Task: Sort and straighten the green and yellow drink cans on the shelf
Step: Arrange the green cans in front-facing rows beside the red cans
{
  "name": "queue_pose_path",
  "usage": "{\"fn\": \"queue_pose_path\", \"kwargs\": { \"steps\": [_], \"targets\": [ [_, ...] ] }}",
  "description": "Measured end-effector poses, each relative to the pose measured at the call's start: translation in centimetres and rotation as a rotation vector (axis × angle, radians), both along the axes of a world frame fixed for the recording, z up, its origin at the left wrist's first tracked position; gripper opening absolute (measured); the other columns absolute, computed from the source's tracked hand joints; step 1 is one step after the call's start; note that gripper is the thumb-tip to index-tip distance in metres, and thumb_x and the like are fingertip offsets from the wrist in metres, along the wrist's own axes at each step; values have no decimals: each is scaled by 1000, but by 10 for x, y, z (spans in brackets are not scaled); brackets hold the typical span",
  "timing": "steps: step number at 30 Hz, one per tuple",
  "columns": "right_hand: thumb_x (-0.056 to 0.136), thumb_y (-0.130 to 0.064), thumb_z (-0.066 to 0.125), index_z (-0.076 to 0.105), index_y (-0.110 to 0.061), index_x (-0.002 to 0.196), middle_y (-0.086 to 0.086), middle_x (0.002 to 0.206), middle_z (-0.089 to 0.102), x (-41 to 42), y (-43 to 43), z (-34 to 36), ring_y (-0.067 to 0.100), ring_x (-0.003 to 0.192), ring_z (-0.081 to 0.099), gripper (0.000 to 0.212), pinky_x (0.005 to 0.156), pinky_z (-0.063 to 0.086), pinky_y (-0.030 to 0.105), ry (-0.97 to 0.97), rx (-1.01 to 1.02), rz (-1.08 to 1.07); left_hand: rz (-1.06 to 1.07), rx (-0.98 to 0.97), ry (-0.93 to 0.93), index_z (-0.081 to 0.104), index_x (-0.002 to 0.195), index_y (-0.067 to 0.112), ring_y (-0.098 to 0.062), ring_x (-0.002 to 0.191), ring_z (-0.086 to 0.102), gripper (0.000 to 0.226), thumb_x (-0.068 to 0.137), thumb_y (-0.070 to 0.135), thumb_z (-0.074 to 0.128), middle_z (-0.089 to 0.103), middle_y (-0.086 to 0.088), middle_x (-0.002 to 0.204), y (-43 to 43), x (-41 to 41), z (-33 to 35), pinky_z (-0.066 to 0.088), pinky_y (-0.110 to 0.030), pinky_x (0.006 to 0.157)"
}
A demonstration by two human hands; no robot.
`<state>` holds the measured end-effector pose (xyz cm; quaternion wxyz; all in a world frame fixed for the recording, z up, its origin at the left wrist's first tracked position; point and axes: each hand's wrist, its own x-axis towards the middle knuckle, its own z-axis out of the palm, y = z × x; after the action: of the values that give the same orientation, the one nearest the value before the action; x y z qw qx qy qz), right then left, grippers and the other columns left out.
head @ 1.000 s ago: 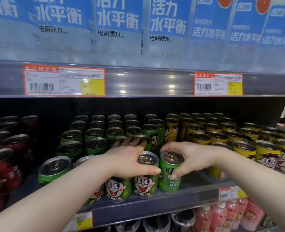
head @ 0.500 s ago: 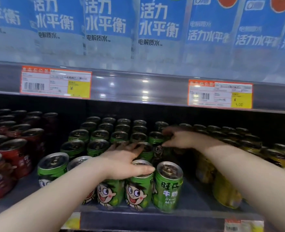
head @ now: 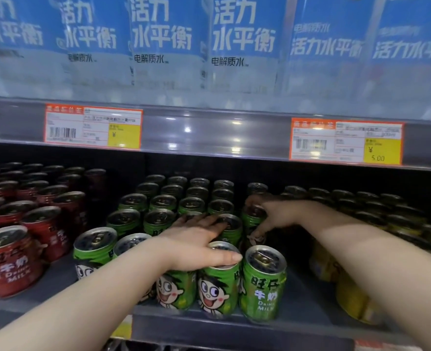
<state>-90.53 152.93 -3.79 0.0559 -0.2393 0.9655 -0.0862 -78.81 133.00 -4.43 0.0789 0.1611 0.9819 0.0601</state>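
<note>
1. The shelf (head: 303, 295) runs across the lower half of the view. A bare strip of deck shows at 5 o'clock, between the two colours, probably the gap that the sorting is meant to close up or keep as a border.
2. Blue-labelled bottles (head: 244, 41) fill the tier above at 12 o'clock; they play no part here.
3. The green cans (head: 163, 201) stand upright in rows at the centre, tops level, cartoon faces turned outward along the front so that shoppers can read them.
4. The yellow cans (head: 351, 297) stand at 3 to 4 o'clock, partly hidden behind the right forearm, well apart from the front green row.
5. Red cans (head: 9, 262) are grouped at 9 o'clock, a separate product left alone.
6. The left hand (head: 196, 244) lies flat across the tops of the front green cans, fingers straight and spread, thumb along one rim. It grips nothing; I judge it is steadying the row against a knock.
7. The right hand (head: 277, 214), at 2 o'clock from the left, curls its fingers over a rear green can (head: 251, 220) and holds it by the top, likely to turn it or draw it into line.
8. That can sits at the green block's right edge, behind the front-right can (head: 262, 282).
9. Price tags (head: 92, 127) hang at 10 and 2 o'clock.
</note>
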Motion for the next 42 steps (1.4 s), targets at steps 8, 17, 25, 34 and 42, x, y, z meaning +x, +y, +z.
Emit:
{"fn": "queue_pose_path", "kwargs": {
  "steps": [8, 17, 25, 34, 42],
  "targets": [
    [68, -22, 80, 44, -32, 123, -3, 127, 53, 42, 16, 5, 17, 114, 55, 66, 98, 47, 40, -183, -132, -33, -33, -3, 19, 4, 148, 36, -17, 146, -3, 82, 80, 76, 30, -5, 9, 158, -3, -3, -4, -2, -39, 116],
    [76, -28, 74, 39, -37, 131, -12, 133, 44, 56, 14, -1, 7, 117, 46, 66, 97, 38, 20, -140, -161, -111, -69, 9, 58, 6, 147, 36, -17, 146, 0, 86, 77, 80, 28, -1, 10, 158, -7, -11, -13, 1, -41, 118],
    [73, -34, 76, 33, -42, 134, -11, 140, 40, 52, 20, -4, 8, 124, 41, 75, 103, 35, 24, -179, -150, -92, -53, 20, 47, 6, 147, 38, -16, 146, -1, 86, 76, 81, 27, -2, 11, 158, -7, -11, -12, 0, -41, 117],
    [71, -32, 77, 35, -36, 130, -8, 129, 49, 38, 26, -6, 10, 117, 49, 73, 104, 41, 31, -169, -148, 30, -5, 85, 24, 17, 146, 39, -13, 145, 10, 72, 83, 71, 32, 8, 13, 157, -4, -4, -6, 11, -35, 118],
    [53, -48, 75, 37, -42, 116, -6, 124, 54, 24, 29, -10, 13, 114, 53, 74, 102, 43, 36, -160, -135, 148, 188, 524, -54, 46, 136, 26, -12, 134, 36, 58, 89, 59, 36, 41, 6, 146, -5, -10, -7, 23, -26, 114]
  ]
}}
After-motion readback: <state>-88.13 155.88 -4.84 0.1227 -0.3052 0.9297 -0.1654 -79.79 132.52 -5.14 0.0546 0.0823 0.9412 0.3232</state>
